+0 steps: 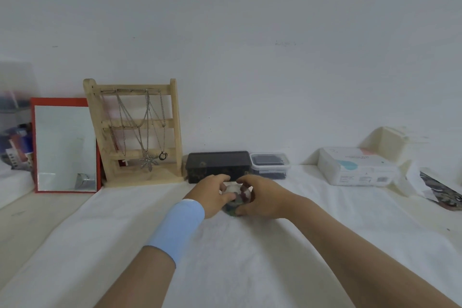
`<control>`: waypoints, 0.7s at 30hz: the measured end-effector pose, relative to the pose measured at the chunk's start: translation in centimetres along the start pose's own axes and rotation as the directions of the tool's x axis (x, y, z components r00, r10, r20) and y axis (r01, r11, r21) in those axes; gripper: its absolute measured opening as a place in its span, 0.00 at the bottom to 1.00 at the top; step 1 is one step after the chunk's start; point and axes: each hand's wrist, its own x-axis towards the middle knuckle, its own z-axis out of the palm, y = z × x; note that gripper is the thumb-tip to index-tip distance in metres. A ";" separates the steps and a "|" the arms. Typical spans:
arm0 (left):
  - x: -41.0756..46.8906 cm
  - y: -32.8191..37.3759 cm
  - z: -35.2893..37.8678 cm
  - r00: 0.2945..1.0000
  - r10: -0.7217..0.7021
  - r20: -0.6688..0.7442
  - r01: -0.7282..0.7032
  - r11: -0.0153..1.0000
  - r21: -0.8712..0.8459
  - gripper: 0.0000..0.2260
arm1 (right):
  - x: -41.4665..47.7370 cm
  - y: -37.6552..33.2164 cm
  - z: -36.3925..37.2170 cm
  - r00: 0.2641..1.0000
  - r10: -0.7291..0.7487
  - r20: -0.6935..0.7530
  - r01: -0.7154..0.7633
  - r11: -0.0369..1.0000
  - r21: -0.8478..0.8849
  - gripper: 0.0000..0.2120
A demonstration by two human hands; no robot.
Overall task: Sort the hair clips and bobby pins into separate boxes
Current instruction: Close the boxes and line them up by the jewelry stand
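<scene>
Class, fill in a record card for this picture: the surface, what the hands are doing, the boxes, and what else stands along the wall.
Surface: white cloth
Hands: left hand and right hand grip a small round tub, one on each side
Tub contents: mixed colours, too blurred to name
Boxes: dark box and clear box, side by side at the wall, lids on
Also at the wall: mirror, necklace stand, pack of wipes
</scene>
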 end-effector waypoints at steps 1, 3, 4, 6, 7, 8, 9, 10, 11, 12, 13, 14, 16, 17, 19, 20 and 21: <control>0.3 0.5 -0.2 1.000 0.010 -0.012 -0.010 1.000 -0.008 0.24 | -0.2 0.3 -0.5 1.000 0.012 -0.026 -0.012 1.000 0.020 0.37; 1.5 1.8 -0.5 0.997 0.048 -0.066 -0.049 0.999 -0.024 0.23 | -0.5 1.5 -2.0 0.992 0.051 -0.118 -0.042 0.996 0.077 0.39; 2.2 2.5 -0.5 0.993 0.072 -0.089 -0.074 0.997 -0.020 0.22 | -0.6 2.3 -2.8 0.979 0.074 -0.187 -0.056 0.993 0.101 0.37; 3.7 4.2 -0.2 0.986 0.131 -0.099 -0.129 0.991 0.025 0.20 | -0.8 4.2 -4.9 0.929 0.125 -0.349 -0.094 0.990 0.103 0.31; 4.3 5.1 0.1 0.983 0.163 -0.088 -0.158 0.985 0.062 0.19 | -1.0 5.2 -5.8 0.899 0.161 -0.407 -0.135 0.987 0.091 0.29; 5.0 5.9 0.6 0.979 0.194 -0.069 -0.187 0.978 0.098 0.19 | -1.1 6.3 -6.6 0.871 0.205 -0.446 -0.190 0.979 0.078 0.28; 5.6 6.7 1.0 0.976 0.215 -0.044 -0.207 0.969 0.136 0.20 | -1.1 7.5 -7.2 0.846 0.242 -0.476 -0.243 0.968 0.060 0.28; 6.2 7.4 1.5 0.973 0.228 -0.017 -0.221 0.957 0.187 0.21 | -0.9 8.6 -7.4 0.829 0.275 -0.488 -0.292 0.955 0.042 0.27; 6.9 8.0 2.1 0.971 0.238 0.015 -0.234 0.938 0.256 0.22 | -0.6 9.7 -7.5 0.816 0.301 -0.494 -0.334 0.942 0.024 0.26; 7.6 8.4 2.7 0.969 0.243 0.045 -0.244 0.910 0.334 0.24 | -0.2 10.7 -7.3 0.810 0.318 -0.493 -0.370 0.929 -0.007 0.25; 8.1 8.8 3.2 0.968 0.242 0.071 -0.250 0.877 0.410 0.24 | 0.4 11.5 -7.0 0.809 0.327 -0.488 -0.398 0.916 -0.046 0.22; 8.7 8.9 3.6 0.968 0.235 0.091 -0.250 0.849 0.465 0.25 | 0.9 12.1 -6.8 0.809 0.336 -0.483 -0.426 0.900 -0.088 0.18; 9.6 8.7 4.2 0.970 0.211 0.122 -0.244 0.818 0.522 0.24 | 1.9 12.9 -6.3 0.826 0.342 -0.449 -0.461 0.868 -0.186 0.11; 9.9 8.5 4.4 0.969 0.207 0.132 -0.246 0.815 0.525 0.24 | 2.4 13.2 -6.1 0.840 0.328 -0.432 -0.454 0.860 -0.232 0.09; 10.3 7.7 4.4 0.969 0.213 0.128 -0.249 0.831 0.497 0.23 | 3.1 13.6 -5.7 0.862 0.291 -0.416 -0.421 0.867 -0.266 0.09; 10.5 7.3 4.5 0.967 0.228 0.117 -0.256 0.840 0.479 0.23 | 3.5 14.0 -5.5 0.866 0.280 -0.414 -0.401 0.884 -0.241 0.10; 10.6 6.9 4.4 0.964 0.249 0.096 -0.265 0.842 0.470 0.23 | 3.8 14.4 -5.2 0.872 0.278 -0.403 -0.380 0.903 -0.199 0.10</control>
